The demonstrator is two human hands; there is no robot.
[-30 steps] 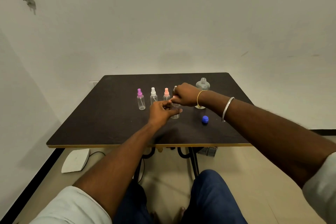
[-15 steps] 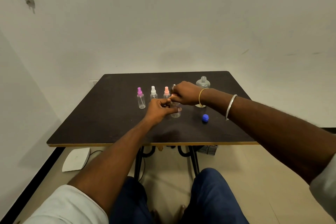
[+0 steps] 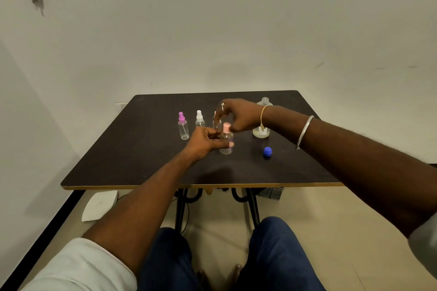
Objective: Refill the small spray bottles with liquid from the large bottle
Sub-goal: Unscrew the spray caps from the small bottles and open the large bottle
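Pink-topped spray bottle (image 3: 226,143): near centre of dark table (image 3: 142,149), base on the top, long axis vertical, pink spray head pointing straight up. Nearer the table's front edge than the other small bottles.

L hand (image 3: 205,143): wrapped round the clear body from the left. Fingers (image 3: 230,144) curled together across the front, one fingertip showing at the body's right side.

R hand (image 3: 241,117): over the pink head from the right and above. Thumb (image 3: 233,129) against the head's right side, forefinger arched over to its left. Forefinger contact blurred, cannot tell. Ring on one finger; thread band and metal bangle (image 3: 305,132) on the wrist and forearm.

Behind, in a row left to right, all upright w/ heads up:
- purple-topped bottle (image 3: 183,128), clear body;
- white-topped bottle (image 3: 200,121), just beside L hand's knuckles;
- 4th small bottle (image 3: 216,123), mostly hidden by R hand's fingers, top colour hard to tell.

Large bottle (image 3: 259,134): upright at far right of the row, behind R wrist, axis vertical, uncapped neck opening upward, pale liquid low in the body.

Blue cap (image 3: 267,151): on the table to the right of the gripped bottle, in front of the large bottle, apart from both.

Below the table: person's knees in dark trousers, white flat object (image 3: 99,205) on the floor at left.
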